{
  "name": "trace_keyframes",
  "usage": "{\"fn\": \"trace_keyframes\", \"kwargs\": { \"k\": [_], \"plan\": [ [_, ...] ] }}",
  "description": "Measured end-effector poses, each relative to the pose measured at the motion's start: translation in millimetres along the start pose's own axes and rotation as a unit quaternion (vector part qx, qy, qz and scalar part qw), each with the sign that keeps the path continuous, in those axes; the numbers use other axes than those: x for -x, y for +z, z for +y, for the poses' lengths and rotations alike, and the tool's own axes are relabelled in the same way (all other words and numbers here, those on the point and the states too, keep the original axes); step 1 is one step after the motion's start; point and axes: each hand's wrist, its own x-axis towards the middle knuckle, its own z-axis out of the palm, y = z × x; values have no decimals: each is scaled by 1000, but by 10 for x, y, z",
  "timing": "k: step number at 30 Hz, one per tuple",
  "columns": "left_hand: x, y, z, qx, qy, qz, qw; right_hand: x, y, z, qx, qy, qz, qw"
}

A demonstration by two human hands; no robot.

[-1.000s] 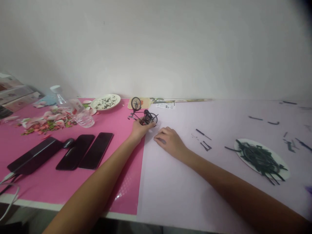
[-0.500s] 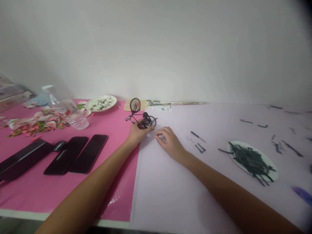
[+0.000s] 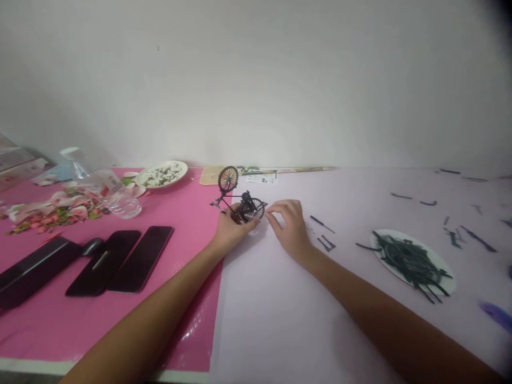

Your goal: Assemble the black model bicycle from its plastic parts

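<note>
A small black model bicycle is tilted up at the middle, one wheel raised toward the wall. My left hand is closed around its lower part, with the thumb beside the spoked wheel on the right. Just right of that wheel is my right hand, thumb and forefinger pinched together near the wheel's edge. Whatever the pinch holds, if anything, is too small to make out. A small screwdriver and a black forked part lie to the right of my right hand.
Two phones, a black case, a plastic bottle and a petal pile occupy the left. A plate of white bits stands behind. At right are a plate of dark strips and scattered black parts.
The bicycle and my left hand have shifted slightly right and turned a little. My right hand has also moved right, its thumb and forefinger now pinched at the wheel's edge.
</note>
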Motion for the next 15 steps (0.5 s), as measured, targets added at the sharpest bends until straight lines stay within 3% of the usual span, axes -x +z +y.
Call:
{"fn": "trace_keyframes", "kwargs": {
  "k": [6,15],
  "plan": [
    [26,9,-7,10,3,-22,1000,-4,16,17,30,-44,5,999],
    [20,8,-12,10,6,-45,999,-1,34,11,-4,-32,0,999]
  ]
}}
